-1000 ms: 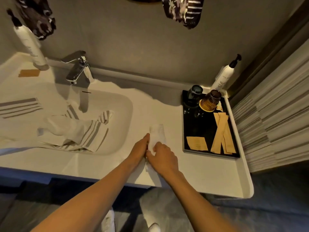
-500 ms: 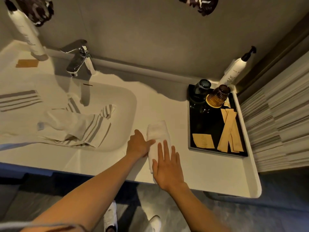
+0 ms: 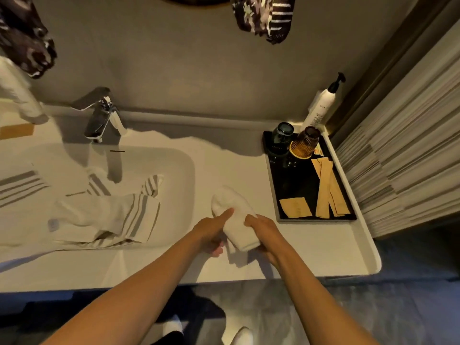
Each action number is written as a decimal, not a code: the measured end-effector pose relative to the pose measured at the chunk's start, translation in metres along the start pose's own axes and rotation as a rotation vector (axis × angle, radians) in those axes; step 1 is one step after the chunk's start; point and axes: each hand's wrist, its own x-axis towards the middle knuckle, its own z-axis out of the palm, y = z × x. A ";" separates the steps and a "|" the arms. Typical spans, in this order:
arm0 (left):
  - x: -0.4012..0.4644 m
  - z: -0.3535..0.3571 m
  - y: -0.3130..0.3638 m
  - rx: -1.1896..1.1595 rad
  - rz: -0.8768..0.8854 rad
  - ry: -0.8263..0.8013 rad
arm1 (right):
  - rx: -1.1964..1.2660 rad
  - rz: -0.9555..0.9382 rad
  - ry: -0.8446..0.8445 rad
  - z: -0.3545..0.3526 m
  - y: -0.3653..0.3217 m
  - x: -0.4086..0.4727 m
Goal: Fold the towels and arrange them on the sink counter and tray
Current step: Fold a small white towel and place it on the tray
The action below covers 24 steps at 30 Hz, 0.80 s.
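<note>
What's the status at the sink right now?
Left hand and right hand both gripping small white towel on counter. Striped towel unfolded in basin. Tray unobstructed.

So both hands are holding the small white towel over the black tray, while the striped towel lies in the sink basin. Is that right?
Not quite. In the head view, the left hand and right hand hold the small white towel over the bare counter, between the sink basin and the black tray, not over the tray. The striped towel does lie in the basin.
</note>
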 end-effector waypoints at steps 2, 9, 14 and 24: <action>-0.005 0.000 0.005 -0.286 0.036 -0.244 | 0.094 0.000 -0.058 -0.017 -0.013 -0.004; -0.020 0.035 0.065 -0.595 0.162 -0.448 | -0.138 -0.007 -0.206 -0.108 -0.062 -0.002; -0.001 0.091 0.119 -0.249 0.356 -0.154 | -0.257 -0.059 -0.086 -0.169 -0.104 0.049; 0.090 0.170 0.178 -0.245 0.416 0.354 | -0.133 -0.383 0.431 -0.210 -0.150 0.163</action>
